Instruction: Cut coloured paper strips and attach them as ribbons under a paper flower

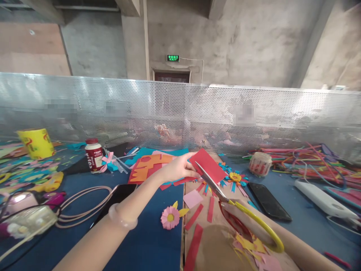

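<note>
My left hand pinches a sheet of red paper by its left edge, above the table. My right hand grips a pair of scissors with yellow and red handles. One blade lies across the near face of the red paper; I cannot make out how far the paper is cut. Below, red paper strips and a pink paper square lie on a brown board. A pink paper flower with yellow leaves rests left of the board. Blue paper flowers with a yellow centre sit behind the scissors.
A black phone and a white power strip lie at right, near a tape roll. On the left are a bottle, a yellow roll, coiled cable and paper scraps. A perforated metal screen borders the table's back.
</note>
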{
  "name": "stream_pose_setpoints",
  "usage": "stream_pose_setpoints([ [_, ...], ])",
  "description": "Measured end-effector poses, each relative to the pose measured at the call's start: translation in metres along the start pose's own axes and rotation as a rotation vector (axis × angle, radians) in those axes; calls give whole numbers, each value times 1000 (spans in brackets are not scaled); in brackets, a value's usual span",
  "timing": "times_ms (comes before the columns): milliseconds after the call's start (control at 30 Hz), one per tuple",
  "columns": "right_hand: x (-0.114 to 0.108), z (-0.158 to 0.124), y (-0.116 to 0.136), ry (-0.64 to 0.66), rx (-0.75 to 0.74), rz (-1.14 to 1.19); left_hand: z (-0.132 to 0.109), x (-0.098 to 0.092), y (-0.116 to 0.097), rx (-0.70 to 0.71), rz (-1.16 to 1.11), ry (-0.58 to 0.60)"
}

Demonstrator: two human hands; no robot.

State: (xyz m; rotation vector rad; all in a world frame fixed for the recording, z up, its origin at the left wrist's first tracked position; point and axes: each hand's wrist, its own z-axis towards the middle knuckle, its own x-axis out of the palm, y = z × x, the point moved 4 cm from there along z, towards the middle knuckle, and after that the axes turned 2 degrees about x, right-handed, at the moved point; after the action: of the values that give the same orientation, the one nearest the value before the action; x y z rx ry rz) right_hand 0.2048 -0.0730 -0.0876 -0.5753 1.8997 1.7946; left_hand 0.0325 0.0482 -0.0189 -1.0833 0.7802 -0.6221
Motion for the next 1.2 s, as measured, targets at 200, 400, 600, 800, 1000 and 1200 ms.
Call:
stream_pose_setpoints([
  [200,-3,4,0,89,41,47,0,2,-1,-3,-8,-8],
  [400,-1,4,-8,127,102,82,0,4,-3,-3,3,-25],
  [600,-1,7,-15,165,122,103,-1,3,-2,10,0,-40],
  [800,-4,6,-15,123,109,72,-1,4,-1,-18,7,-25],
  [1000,-7,6,-14,108,55,33,-2,4,-3,-23,39,-23],
  [1200,-7,6,-11,99,43,-107,-3,5,-6,-31,77,-3],
])
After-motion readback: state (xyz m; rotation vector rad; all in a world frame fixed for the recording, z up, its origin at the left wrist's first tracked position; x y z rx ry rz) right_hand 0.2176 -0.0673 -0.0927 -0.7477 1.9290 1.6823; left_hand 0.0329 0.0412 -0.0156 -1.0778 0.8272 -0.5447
